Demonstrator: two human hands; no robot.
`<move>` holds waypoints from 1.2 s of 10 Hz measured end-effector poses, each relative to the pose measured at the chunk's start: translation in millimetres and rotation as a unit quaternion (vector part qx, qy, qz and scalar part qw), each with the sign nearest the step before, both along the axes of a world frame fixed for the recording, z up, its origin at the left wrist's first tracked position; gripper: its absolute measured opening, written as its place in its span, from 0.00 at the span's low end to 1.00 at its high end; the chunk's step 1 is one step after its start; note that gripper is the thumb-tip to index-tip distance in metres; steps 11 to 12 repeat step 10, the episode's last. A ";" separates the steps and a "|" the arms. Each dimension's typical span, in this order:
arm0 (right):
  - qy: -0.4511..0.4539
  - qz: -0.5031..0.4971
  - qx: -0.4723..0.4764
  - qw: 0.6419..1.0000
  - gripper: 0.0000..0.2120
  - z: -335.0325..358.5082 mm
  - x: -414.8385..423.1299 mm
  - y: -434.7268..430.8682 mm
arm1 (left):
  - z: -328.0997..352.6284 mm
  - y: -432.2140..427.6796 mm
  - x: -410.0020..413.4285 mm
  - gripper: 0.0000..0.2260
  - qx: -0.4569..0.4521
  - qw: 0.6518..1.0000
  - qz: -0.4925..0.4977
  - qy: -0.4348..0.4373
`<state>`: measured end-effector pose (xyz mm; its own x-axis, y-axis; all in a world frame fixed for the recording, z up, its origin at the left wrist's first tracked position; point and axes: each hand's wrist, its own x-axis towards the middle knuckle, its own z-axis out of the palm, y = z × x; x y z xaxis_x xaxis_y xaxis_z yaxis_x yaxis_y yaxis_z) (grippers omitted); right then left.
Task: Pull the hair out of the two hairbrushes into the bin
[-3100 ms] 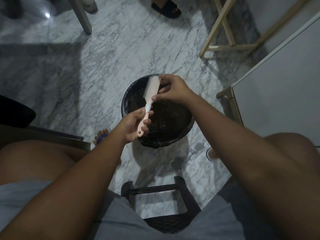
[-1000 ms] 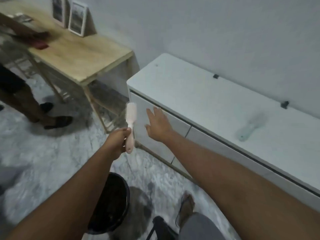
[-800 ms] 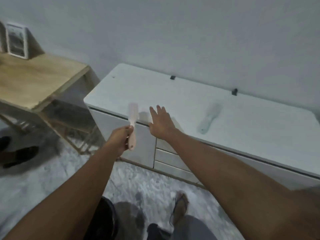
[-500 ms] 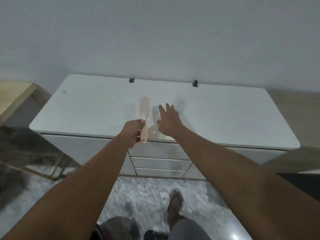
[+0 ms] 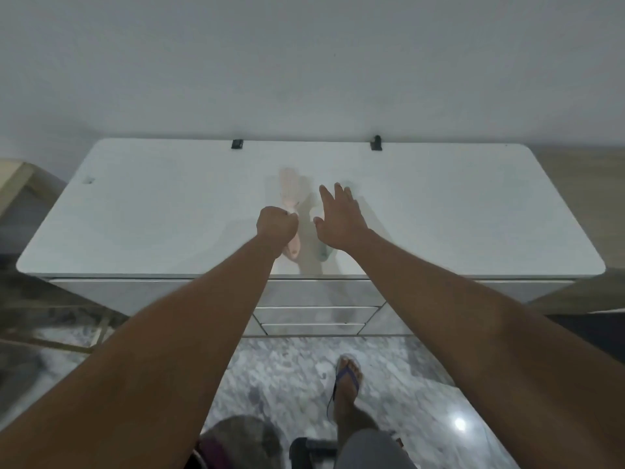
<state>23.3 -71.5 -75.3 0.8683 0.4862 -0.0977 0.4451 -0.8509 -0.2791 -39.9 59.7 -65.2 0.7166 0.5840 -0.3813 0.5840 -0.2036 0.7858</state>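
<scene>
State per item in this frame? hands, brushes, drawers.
left hand: closed around the pink hairbrush handle
pink hairbrush: held over the cabinet top, head pointing away, blurred
right hand: open, fingers spread, over the green hairbrush
green hairbrush: mostly hidden under the right hand, only its handle end shows
cabinet drawers: shut

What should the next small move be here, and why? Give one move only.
Probably lower the right hand onto the green brush and close around it. The left hand has a shut grip on the pink brush over the white cabinet top, while the right hand is open, fingers spread, directly above the green brush, whose handle end peeks out below the wrist.
</scene>
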 end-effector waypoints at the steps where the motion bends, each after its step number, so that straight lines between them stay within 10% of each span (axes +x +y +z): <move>1: 0.000 -0.003 -0.002 1.000 0.33 -2.4 5.9 1.9 | -2.2 -2.6 7.3 0.15 0.051 0.998 -0.016 0.015; 12: 0.030 -0.025 0.018 0.999 0.33 -2.9 14.2 12.2 | 1.3 -1.9 17.7 0.17 0.095 0.994 -0.041 0.026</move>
